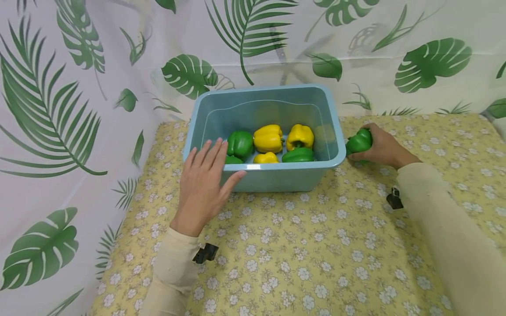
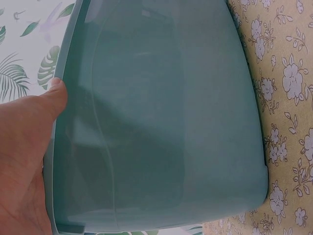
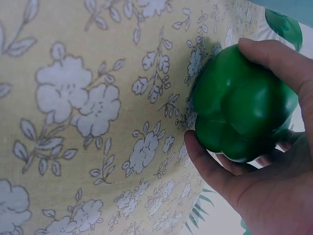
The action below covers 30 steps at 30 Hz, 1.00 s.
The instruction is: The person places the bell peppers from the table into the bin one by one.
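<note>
In the head view my right hand (image 1: 379, 147) grips a green bell pepper (image 1: 359, 141) beside the right end of a blue plastic bin (image 1: 272, 179). The right wrist view shows the fingers and thumb around this pepper (image 3: 244, 105), close to the tablecloth. My left hand (image 1: 201, 188) rests on the bin's front rim at the left, its fingers straight and reaching over the edge, the thumb lying along the rim. Inside the bin lie several peppers, among them a green one (image 1: 240, 145) and a yellow one (image 1: 268, 138); the front wall partly hides the nearest ones.
A yellow floral tablecloth (image 1: 276, 263) covers the table under the bin. Behind and to the left hangs a white sheet printed with green leaves (image 1: 292, 66). A small black device (image 1: 205, 253) sits at the left wrist, another (image 1: 394, 199) at the right.
</note>
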{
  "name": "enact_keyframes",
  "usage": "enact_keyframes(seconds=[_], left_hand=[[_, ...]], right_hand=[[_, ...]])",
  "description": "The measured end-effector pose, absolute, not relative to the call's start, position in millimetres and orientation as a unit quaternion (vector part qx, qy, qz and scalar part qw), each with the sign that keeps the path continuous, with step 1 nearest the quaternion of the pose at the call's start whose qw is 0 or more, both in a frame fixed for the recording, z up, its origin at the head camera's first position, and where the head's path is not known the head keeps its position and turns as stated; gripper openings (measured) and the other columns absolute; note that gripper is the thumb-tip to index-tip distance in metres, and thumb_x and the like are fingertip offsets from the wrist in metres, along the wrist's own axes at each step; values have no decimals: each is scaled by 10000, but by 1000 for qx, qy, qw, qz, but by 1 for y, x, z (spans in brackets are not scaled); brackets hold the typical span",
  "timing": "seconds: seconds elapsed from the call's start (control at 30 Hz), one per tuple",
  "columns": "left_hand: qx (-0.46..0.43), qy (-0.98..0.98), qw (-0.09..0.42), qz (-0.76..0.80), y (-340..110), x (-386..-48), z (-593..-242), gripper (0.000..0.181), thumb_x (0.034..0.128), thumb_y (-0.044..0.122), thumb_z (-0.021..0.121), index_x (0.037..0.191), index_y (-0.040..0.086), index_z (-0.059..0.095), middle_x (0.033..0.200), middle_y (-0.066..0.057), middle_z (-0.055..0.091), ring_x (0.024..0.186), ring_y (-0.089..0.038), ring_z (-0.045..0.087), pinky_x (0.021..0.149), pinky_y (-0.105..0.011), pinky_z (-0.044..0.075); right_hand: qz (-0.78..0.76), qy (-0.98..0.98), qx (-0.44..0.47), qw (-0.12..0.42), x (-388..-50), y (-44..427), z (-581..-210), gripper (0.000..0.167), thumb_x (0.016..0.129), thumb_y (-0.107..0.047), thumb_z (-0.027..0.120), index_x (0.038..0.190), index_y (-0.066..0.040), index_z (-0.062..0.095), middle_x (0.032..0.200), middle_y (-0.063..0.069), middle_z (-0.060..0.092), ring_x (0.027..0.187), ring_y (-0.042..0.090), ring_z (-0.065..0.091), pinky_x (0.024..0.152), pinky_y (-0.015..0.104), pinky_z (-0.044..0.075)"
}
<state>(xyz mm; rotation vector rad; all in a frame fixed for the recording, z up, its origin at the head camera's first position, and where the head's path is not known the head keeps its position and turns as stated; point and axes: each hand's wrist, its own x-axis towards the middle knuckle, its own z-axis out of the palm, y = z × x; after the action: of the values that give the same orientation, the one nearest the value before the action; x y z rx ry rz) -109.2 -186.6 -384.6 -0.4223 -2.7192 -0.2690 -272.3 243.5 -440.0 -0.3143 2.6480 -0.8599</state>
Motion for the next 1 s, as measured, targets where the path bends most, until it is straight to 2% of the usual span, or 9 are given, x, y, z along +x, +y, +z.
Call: enact_keyframes(seconds=[0.3,0.57,0.83,1.0], left_hand=[[-156,-963,196,-100,-187,-109,-385,750,1018,555,514,1560,51,394,1578,-136,415,1480,-331,332,1244,-491,151],[-157,-962,198,-100,-187,-110,-384,747,1002,526,568,1556,53,403,1581,-128,414,1480,-327,333,1244,-489,154],[-148,-966,188,-99,-188,-111,-383,753,1012,537,543,1575,69,369,1592,-122,397,1486,-324,321,1247,-485,137],[-146,-966,188,-100,-189,-110,-384,746,1011,523,553,1568,57,381,1586,-131,404,1480,-335,330,1244,-493,143]], right_hand=[[-316,930,-99,158,-265,251,-426,1003,899,-333,786,1545,92,148,1399,396,338,1208,546,448,933,664,458],[-357,920,-91,133,-259,250,-405,989,915,-322,770,1595,22,139,1470,362,309,1241,524,439,935,655,465],[-373,919,-97,85,-255,238,-387,953,921,-364,743,1596,-4,173,1463,338,344,1215,500,465,906,639,469],[-392,911,-103,70,-250,234,-378,933,920,-348,746,1610,-56,191,1480,302,359,1223,475,474,908,625,464]])
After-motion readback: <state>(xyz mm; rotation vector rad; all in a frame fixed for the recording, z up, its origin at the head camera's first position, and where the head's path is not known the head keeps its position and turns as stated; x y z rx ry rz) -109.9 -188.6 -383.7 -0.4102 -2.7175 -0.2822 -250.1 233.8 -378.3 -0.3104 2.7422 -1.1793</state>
